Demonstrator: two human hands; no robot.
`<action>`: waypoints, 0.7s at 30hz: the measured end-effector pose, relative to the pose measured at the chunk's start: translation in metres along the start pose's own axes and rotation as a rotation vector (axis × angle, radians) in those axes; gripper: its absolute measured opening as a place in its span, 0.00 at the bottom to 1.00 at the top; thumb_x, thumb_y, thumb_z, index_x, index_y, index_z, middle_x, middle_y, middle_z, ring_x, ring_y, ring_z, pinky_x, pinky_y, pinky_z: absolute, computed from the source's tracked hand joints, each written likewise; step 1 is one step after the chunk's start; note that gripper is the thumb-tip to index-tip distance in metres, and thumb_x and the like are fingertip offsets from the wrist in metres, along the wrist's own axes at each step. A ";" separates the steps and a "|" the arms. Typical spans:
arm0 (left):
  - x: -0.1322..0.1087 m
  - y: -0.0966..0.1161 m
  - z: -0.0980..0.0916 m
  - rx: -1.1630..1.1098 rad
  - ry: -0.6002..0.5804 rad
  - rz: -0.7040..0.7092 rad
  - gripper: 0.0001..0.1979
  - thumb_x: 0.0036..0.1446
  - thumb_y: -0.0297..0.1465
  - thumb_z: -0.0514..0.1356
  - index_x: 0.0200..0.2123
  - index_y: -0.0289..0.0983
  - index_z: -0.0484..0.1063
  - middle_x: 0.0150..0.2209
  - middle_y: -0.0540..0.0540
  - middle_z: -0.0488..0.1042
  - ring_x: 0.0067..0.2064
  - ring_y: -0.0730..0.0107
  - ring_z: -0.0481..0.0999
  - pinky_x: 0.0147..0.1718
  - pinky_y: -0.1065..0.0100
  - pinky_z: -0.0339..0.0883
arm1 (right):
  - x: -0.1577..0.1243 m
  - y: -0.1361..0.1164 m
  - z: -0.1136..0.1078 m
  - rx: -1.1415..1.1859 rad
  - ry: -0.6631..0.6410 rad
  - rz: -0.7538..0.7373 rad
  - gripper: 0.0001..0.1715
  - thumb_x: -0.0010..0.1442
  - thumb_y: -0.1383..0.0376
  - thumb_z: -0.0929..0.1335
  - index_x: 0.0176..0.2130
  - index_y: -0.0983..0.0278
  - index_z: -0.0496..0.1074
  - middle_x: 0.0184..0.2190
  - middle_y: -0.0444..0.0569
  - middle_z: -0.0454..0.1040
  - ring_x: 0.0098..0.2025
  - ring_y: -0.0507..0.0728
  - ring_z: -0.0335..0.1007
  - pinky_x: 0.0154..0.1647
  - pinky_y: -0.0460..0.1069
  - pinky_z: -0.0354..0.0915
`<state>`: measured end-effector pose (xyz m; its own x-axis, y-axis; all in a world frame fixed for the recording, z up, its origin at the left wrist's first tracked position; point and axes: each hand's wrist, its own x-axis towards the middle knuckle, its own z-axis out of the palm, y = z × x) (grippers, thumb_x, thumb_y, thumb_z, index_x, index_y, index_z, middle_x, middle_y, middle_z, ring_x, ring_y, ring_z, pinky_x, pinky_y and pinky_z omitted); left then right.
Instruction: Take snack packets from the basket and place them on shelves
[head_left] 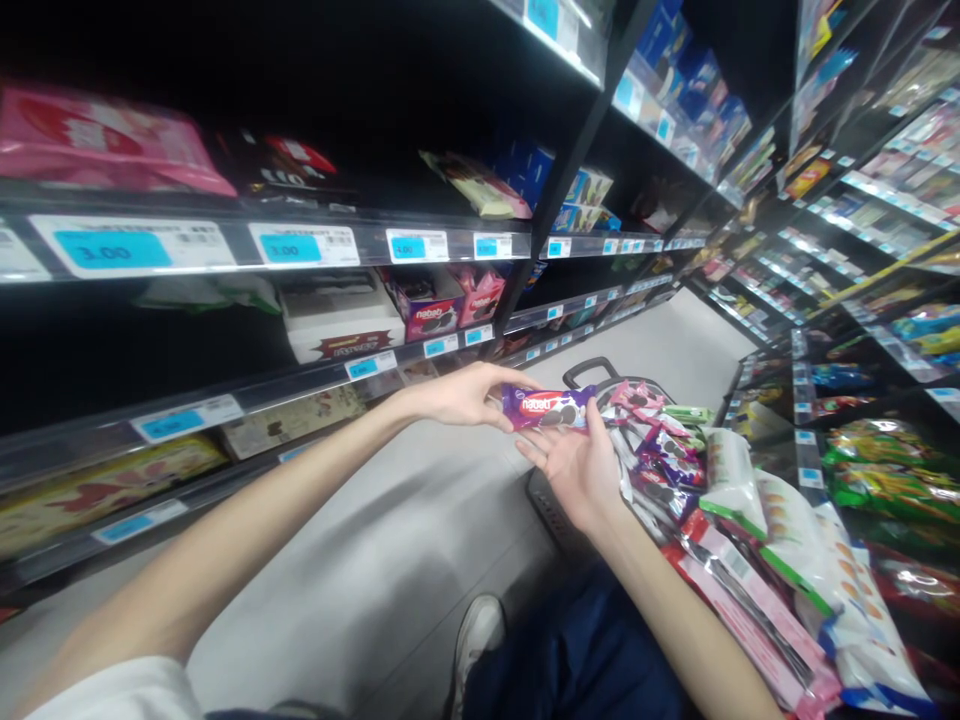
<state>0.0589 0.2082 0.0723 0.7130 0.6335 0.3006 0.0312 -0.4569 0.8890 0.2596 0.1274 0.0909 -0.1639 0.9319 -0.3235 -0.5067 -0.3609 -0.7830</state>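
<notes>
A purple Nabati wafer packet [550,408] is held level between both hands, its printed front toward me. My left hand [472,396] pinches its left end between thumb and fingers. At the other end, my right hand [581,465] has its thumb on the packet's edge and its fingers beneath, palm up. Just beyond my right hand is a shopping basket [551,505] heaped with snacks. Purple wafer packets [667,460] and a pink packet [637,397] lie in it, along with white-and-green bags [731,480] and a long pink package [757,610].
On the left shelf, an open purple Nabati box [427,308] stands beside a pink box [480,295] and a white carton [337,320]. Price labels line the shelf edges. Another shelf with green snack bags [892,480] borders the right. My shoe [478,640] is on the grey floor [360,560].
</notes>
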 end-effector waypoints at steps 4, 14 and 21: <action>0.001 0.001 0.000 0.022 0.014 0.004 0.31 0.51 0.29 0.71 0.60 0.41 0.72 0.53 0.42 0.79 0.51 0.60 0.79 0.51 0.60 0.71 | -0.003 -0.001 0.003 -0.024 -0.010 -0.038 0.33 0.67 0.43 0.62 0.48 0.67 0.76 0.47 0.60 0.80 0.49 0.63 0.78 0.46 0.55 0.75; -0.003 0.003 -0.001 0.060 0.019 -0.023 0.32 0.51 0.29 0.71 0.60 0.40 0.72 0.52 0.42 0.79 0.49 0.61 0.79 0.48 0.62 0.72 | -0.002 0.000 0.002 -0.005 -0.020 -0.018 0.34 0.66 0.40 0.63 0.45 0.66 0.77 0.44 0.58 0.81 0.46 0.63 0.79 0.46 0.56 0.75; -0.003 0.006 -0.002 0.096 0.038 -0.002 0.31 0.50 0.29 0.71 0.59 0.40 0.73 0.53 0.42 0.79 0.49 0.60 0.79 0.47 0.63 0.72 | -0.004 0.001 0.004 -0.057 -0.041 -0.076 0.35 0.64 0.38 0.63 0.44 0.65 0.77 0.44 0.57 0.82 0.46 0.63 0.79 0.45 0.56 0.75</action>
<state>0.0557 0.2048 0.0777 0.6861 0.6566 0.3133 0.1007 -0.5122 0.8529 0.2569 0.1233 0.0936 -0.1623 0.9569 -0.2410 -0.4704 -0.2897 -0.8335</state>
